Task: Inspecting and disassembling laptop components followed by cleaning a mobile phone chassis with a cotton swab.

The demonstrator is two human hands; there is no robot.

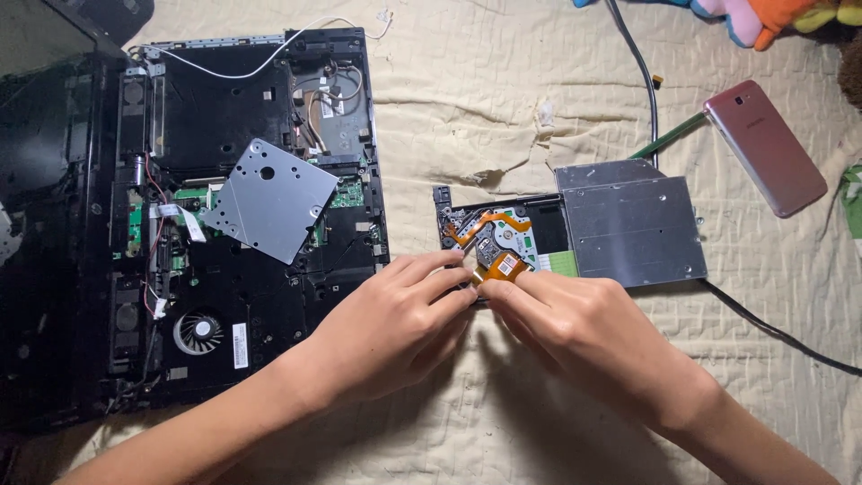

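A slim optical disc drive (628,229) in a grey metal case lies on the cream cloth, its black tray (489,235) pulled out to the left with an orange ribbon cable showing. My left hand (395,323) and my right hand (566,328) meet at the tray's near edge. The fingertips of both pinch that edge close to the orange cable's end. What lies under the fingers is hidden.
An opened black laptop base (242,216) with a fan, wires and a loose grey metal plate (269,199) lies at the left. A pink phone (765,146) rests at the upper right. A black cable (772,330) runs past the drive. Soft toys (772,16) sit at the top edge.
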